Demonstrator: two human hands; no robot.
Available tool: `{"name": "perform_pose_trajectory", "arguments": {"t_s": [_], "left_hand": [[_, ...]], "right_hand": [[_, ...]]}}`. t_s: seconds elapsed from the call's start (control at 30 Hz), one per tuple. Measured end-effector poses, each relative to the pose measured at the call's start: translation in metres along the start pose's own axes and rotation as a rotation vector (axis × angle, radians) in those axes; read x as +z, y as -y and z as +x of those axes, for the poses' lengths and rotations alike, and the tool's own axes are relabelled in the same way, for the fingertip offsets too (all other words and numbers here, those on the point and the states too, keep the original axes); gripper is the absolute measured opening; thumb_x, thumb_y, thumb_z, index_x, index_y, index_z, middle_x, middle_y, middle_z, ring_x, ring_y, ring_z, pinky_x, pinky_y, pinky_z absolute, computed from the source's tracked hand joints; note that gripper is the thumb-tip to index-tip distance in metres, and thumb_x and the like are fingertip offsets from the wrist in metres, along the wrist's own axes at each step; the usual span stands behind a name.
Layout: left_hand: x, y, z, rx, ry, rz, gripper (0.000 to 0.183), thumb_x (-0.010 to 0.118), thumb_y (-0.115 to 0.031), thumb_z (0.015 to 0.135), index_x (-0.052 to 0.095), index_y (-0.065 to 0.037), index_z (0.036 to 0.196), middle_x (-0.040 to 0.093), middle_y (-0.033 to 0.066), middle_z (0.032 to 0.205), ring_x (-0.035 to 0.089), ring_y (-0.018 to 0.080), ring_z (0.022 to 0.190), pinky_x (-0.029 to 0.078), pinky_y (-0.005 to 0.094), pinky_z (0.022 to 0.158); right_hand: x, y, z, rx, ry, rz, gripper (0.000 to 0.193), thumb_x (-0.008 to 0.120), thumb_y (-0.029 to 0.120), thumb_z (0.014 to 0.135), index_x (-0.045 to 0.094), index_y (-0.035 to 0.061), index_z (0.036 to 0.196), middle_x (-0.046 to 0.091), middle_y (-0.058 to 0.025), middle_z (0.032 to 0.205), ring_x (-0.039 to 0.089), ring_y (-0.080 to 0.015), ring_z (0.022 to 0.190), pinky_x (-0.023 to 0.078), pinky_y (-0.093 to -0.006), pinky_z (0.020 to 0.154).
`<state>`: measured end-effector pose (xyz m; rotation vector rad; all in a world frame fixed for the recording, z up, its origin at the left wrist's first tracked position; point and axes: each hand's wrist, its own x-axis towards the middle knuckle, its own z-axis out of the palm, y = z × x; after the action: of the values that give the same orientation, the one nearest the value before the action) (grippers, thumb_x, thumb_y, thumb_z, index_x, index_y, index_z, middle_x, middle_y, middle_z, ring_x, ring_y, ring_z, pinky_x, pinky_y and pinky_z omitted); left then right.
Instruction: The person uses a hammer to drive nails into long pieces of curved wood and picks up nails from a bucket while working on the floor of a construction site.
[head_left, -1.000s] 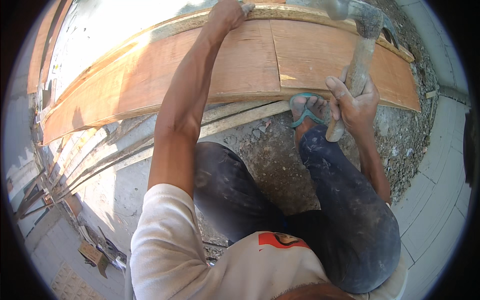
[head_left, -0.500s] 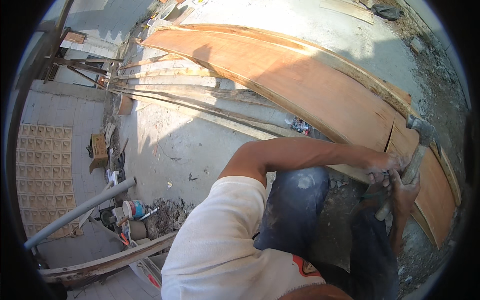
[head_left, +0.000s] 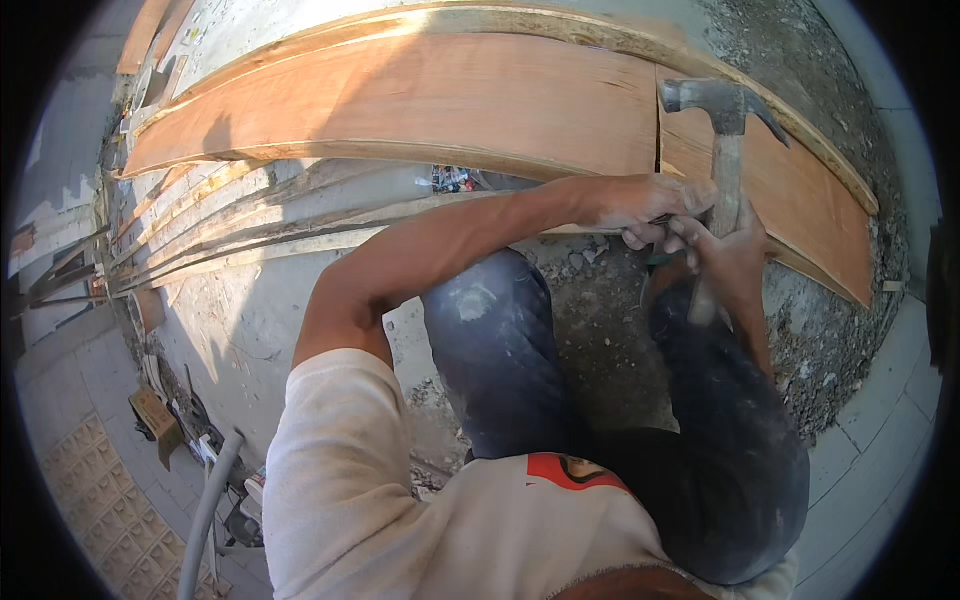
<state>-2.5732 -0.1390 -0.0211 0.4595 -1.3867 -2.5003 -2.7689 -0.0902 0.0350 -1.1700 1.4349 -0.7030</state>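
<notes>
My right hand (head_left: 735,255) is wrapped round the wooden handle of a claw hammer (head_left: 727,175). The hammer stands nearly upright in view, its metal head over the panel and its handle end down by my right knee. My left hand (head_left: 660,208) meets the right one beside the handle. Its fingers are pinched together with the right fingertips; anything small between them is too hidden to name. Beyond both hands lies a long plywood panel (head_left: 480,95) with timber strips along its edges. A dark joint crosses it just behind the hammer.
Several long timber boards (head_left: 250,225) lie on the concrete to the left. Rubble (head_left: 600,320) covers the ground between my knees, and more dirt lies along the far right. At lower left are a grey pipe (head_left: 212,510), a cardboard box (head_left: 156,425) and patterned blocks (head_left: 95,500).
The view has swung to the right, so panel and hands sit nearer the middle. The hammer has tipped from a slant to nearly upright. Both hands remain together by its handle.
</notes>
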Motion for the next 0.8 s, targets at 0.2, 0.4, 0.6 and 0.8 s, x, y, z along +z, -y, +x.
{"name": "perform_pose_trajectory", "arguments": {"t_s": [0.2, 0.4, 0.6, 0.8], "left_hand": [[-0.001, -0.001, 0.000, -0.034, -0.238, -0.037, 0.062, 0.043, -0.062, 0.109, 0.066, -0.005, 0.120, 0.062, -0.0011, 0.083, 0.039, 0.0026, 0.060, 0.038, 0.0238, 0.054], [-0.014, 0.003, 0.011, 0.099, -0.498, 0.414, 0.034, 0.065, -0.040, 0.106, 0.074, -0.008, 0.114, 0.063, -0.0062, 0.081, 0.048, 0.0030, 0.065, 0.042, 0.0221, 0.060], [-0.039, 0.016, 0.010, 0.194, -0.523, 0.580, 0.020, 0.073, -0.025, 0.101, 0.077, -0.009, 0.111, 0.066, -0.0072, 0.085, 0.049, 0.0024, 0.065, 0.041, 0.0211, 0.059], [-0.052, 0.004, -0.009, 0.138, -0.803, 0.592, 0.017, 0.073, -0.022, 0.101, 0.076, -0.009, 0.110, 0.069, -0.0061, 0.090, 0.044, 0.0004, 0.063, 0.038, 0.0205, 0.056]], "right_hand": [[-0.018, 0.001, 0.012, -0.105, -0.038, 0.008, 0.035, 0.084, 0.008, 0.088, 0.057, -0.0022, 0.109, 0.069, -0.0061, 0.077, 0.062, -0.0080, 0.058, 0.048, -0.0228, 0.049], [-0.026, -0.002, 0.018, -0.165, -0.099, 0.020, 0.033, 0.085, 0.009, 0.087, 0.058, -0.0002, 0.104, 0.067, -0.0055, 0.076, 0.061, -0.0070, 0.056, 0.048, -0.0225, 0.048], [-0.028, 0.001, 0.022, -0.148, -0.104, -0.112, 0.040, 0.083, 0.020, 0.092, 0.060, -0.0037, 0.115, 0.068, -0.0059, 0.077, 0.061, -0.0055, 0.056, 0.048, -0.0228, 0.048], [-0.060, -0.047, -0.003, -0.331, -0.189, -0.492, 0.055, 0.070, 0.030, 0.102, 0.052, -0.0066, 0.140, 0.070, -0.0168, 0.077, 0.069, -0.0270, 0.062, 0.054, -0.0379, 0.053]]}}
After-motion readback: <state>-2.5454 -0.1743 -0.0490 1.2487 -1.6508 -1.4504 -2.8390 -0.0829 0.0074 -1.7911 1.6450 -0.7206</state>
